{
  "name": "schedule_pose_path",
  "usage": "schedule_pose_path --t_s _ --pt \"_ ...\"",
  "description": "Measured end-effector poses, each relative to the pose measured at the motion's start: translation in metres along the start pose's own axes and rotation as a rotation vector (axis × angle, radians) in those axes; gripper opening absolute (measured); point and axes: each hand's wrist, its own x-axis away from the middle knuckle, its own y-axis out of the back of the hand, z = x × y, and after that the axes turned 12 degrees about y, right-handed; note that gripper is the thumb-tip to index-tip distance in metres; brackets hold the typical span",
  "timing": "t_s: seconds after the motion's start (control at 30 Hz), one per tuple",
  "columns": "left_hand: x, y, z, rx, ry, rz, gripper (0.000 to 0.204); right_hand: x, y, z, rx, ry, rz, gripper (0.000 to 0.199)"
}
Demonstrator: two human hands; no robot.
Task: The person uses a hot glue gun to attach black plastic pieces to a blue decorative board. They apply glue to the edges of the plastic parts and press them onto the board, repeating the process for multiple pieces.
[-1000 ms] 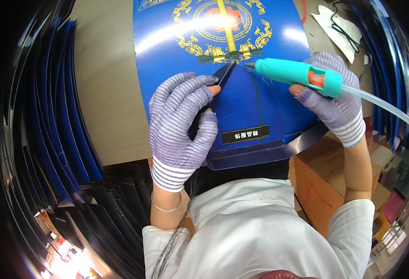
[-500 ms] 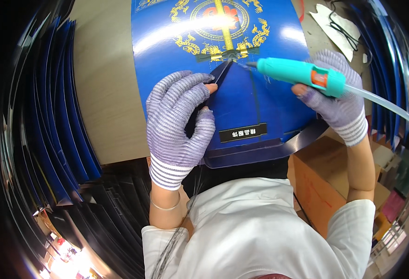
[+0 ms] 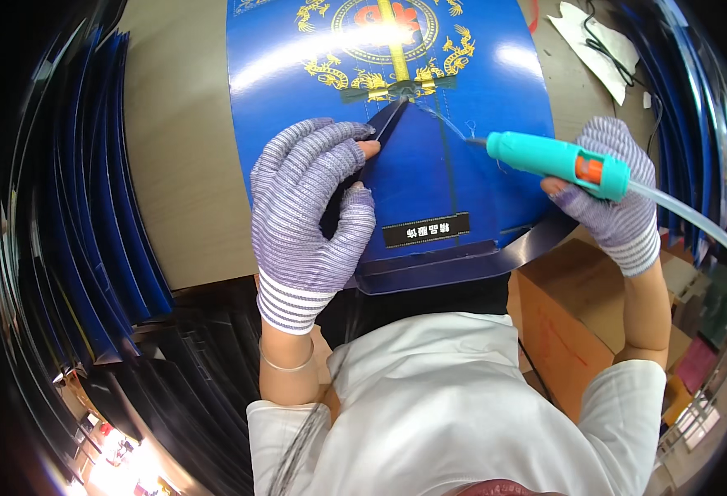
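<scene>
A glossy blue cardboard piece (image 3: 496,207) with gold dragon patterns lies in front of me, a folded flap (image 3: 409,178) standing at its near side. My left hand (image 3: 310,207), in a striped fingerless-tip glove, pinches the left edge of that flap between thumb and fingers. In my right hand (image 3: 607,178), gloved alike, is a teal glue gun (image 3: 537,157), its nozzle pointing left over the cardboard. A thin strand of glue runs from the nozzle to the dark ribbon (image 3: 355,95) at the flap's tip. A clear glue stick (image 3: 686,213) comes out of the gun's back.
Stacked blue cardboard pieces (image 3: 103,198) stand along the left, and more (image 3: 678,140) on the right. A white paper (image 3: 591,50) with a black cord lies at the table's far right. Below the table edge, a brown carton (image 3: 566,318) sits to the right.
The glue gun in my right hand has drawn back right and slightly down from the ribbon, stretching a glue strand. The cardboard and my left hand have shifted slightly left.
</scene>
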Motion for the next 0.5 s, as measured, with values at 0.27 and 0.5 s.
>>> schedule_pose_path --t_s 0.27,0.5 --pt "0.000 0.000 -0.003 -0.032 0.024 0.010 0.034 -0.025 -0.004 -0.006 0.028 0.173 -0.030 0.036" --pt "0.001 0.004 -0.004 -0.034 0.030 0.036 0.036 -0.016 -0.007 -0.008 -0.019 0.167 -0.076 0.033"
